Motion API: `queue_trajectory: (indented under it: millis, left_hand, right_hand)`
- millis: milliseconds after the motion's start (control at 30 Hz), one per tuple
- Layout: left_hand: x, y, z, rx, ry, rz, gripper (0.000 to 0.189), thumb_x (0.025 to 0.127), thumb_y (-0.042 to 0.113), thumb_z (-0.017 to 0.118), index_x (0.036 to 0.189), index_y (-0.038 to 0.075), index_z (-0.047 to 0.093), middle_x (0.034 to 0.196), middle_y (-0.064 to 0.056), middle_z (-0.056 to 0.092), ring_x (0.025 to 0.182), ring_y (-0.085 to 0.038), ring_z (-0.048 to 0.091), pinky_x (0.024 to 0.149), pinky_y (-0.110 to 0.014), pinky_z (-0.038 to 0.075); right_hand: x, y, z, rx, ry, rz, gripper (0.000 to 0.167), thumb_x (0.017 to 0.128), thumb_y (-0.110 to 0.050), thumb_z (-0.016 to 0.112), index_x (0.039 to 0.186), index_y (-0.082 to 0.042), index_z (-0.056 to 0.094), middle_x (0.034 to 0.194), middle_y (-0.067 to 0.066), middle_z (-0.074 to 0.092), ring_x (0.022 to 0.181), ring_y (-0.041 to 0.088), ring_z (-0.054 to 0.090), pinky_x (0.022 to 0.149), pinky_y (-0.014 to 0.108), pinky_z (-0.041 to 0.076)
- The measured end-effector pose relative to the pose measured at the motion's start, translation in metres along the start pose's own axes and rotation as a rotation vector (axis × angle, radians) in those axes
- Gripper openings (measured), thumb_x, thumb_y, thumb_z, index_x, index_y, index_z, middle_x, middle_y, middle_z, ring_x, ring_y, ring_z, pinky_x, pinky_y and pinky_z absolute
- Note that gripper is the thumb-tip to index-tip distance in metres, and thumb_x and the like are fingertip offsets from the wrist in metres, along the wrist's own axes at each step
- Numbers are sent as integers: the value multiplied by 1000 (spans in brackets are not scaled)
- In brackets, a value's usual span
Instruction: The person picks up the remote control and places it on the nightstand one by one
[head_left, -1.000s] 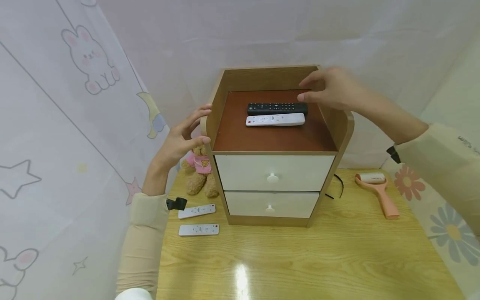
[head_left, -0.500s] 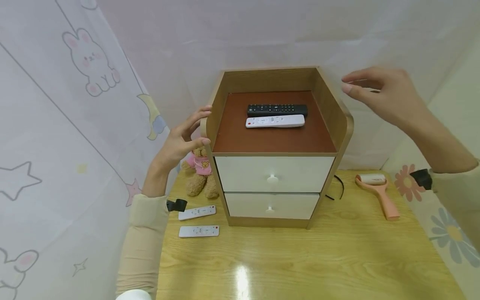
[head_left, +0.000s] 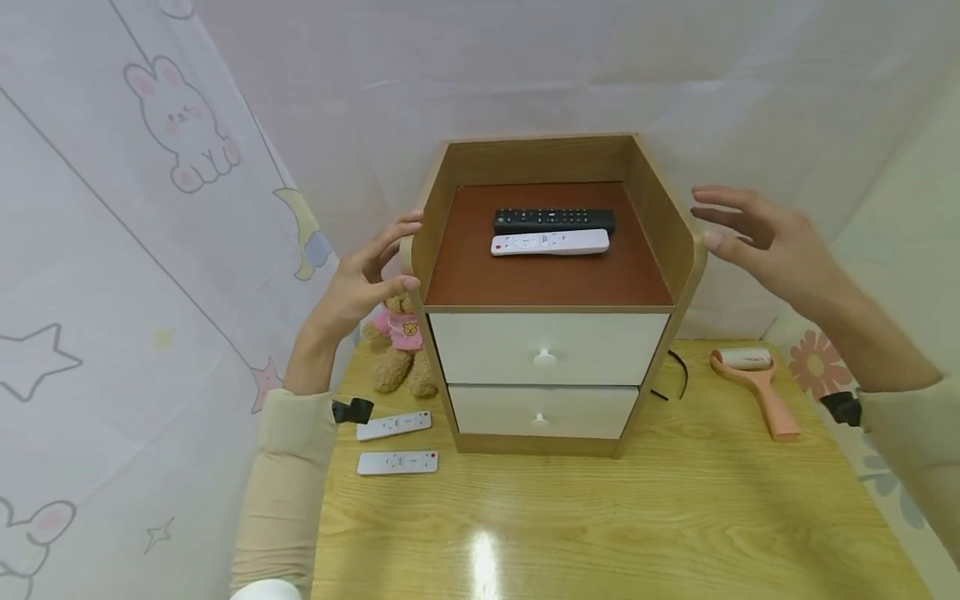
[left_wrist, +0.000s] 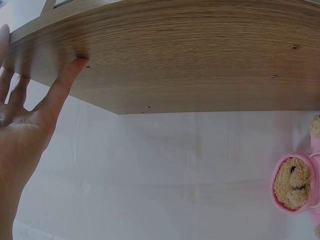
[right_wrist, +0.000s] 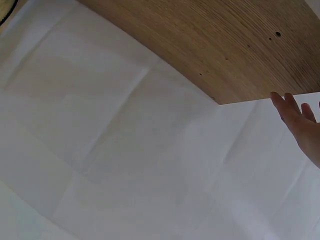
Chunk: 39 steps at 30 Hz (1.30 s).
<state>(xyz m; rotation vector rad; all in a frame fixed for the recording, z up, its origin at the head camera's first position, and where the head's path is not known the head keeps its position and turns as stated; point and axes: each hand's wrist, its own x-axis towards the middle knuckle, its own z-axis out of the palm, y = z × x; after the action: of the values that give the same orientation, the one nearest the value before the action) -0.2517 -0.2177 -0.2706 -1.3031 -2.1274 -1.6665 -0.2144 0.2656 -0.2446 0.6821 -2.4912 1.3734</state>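
Observation:
A small wooden cabinet (head_left: pixel 537 446) stands upright with two white drawers closed. On its brown top lie a black remote control (head_left: pixel 555 220) and, just in front of it, a white remote control (head_left: pixel 550 242). My left hand (head_left: pixel 348 287) touches the cabinet's left side panel (left_wrist: pixel 200 55), its fingers spread and the thumb against the wood. My right hand (head_left: pixel 783 254) is at the right side panel (right_wrist: pixel 240 50), its thumb near the front edge; whether it touches is unclear. Neither hand holds a thing.
Two more white remotes lie on the wooden table, the rear one (head_left: pixel 394 425) behind the front one (head_left: pixel 397 462). A teddy bear (head_left: pixel 405 342) sits left of the cabinet. On the right are a black strap (head_left: pixel 681 375) and an orange lint roller (head_left: pixel 765 396).
My right hand has moved from above the cabinet top out to the right, then down beside the right panel. My left hand has stayed at the left panel. The remotes have not moved.

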Motion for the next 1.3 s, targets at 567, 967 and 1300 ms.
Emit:
queue_trajectory:
  millis: [567, 967, 1300]
  left_hand:
    - [1, 2, 1, -4, -7, -27, 59, 87, -14, 59, 143, -2, 41, 156, -11, 28, 145, -23, 22, 119, -43, 14]
    - [-3, 4, 2, -12, 10, -69, 66, 90, -12, 58, 149, 2, 33, 160, -4, 19, 146, -19, 17, 118, -44, 16]
    - [-46, -16, 3, 16, 104, -300, 55, 101, 8, 47, 153, 17, 29, 158, -2, 26, 140, -32, 31, 99, -37, 48]
  right_hand:
    - [-2, 34, 13, 424, -97, -132, 68, 84, 22, 54, 146, -1, 37, 158, 7, 25, 144, 23, 25, 110, 22, 32]
    - [1, 42, 14, 449, -156, -243, 75, 81, 25, 57, 147, 1, 32, 158, 13, 20, 145, 26, 22, 105, 21, 38]
    - [1, 44, 14, 473, -162, -257, 73, 81, 26, 57, 146, 3, 33, 158, 15, 20, 143, 28, 26, 103, 23, 42]
